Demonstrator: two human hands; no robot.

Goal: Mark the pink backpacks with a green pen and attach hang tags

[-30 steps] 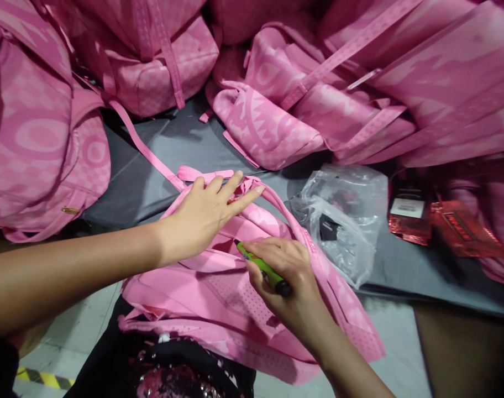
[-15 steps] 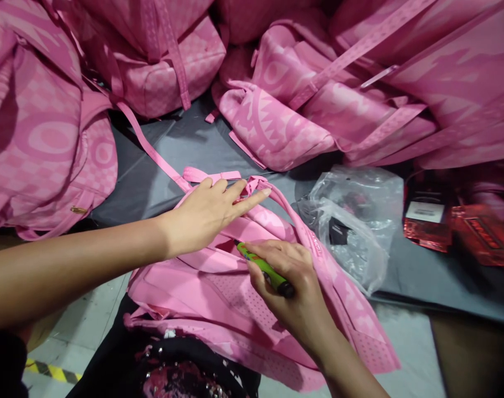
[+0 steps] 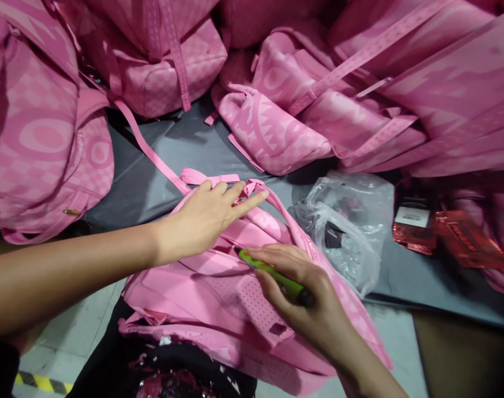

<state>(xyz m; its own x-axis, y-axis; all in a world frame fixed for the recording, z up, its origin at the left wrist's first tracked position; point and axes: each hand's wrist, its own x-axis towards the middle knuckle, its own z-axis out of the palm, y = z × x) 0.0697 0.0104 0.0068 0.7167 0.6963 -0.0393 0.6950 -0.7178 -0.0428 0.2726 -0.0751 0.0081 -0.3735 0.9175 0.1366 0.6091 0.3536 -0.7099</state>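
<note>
A pink backpack (image 3: 169,287) with patterned panels lies across my lap and against the table edge. My left hand (image 3: 200,218) grips its top near the loop and straps, index finger stretched out and the other fingers bent over the fabric. The left thumb is hidden. In my right hand (image 3: 305,276) is a slim green pen-like tool (image 3: 277,273) with a black end and a dark narrow tip. That tip points at a fold in the fabric, just below my left hand; whether it touches cannot be made out.
More pink backpacks (image 3: 40,127) crowd the left and back of the dark-covered table (image 3: 169,127). On the right lie a clear plastic bag (image 3: 351,221), a black package with a white label (image 3: 413,218) and a shiny red packet (image 3: 467,237). Yellow-black tape (image 3: 45,381) marks the floor.
My right hand has shifted slightly right and down, and the green tool lies at a flatter angle. My left hand stays on the backpack's top. The view has moved slightly.
</note>
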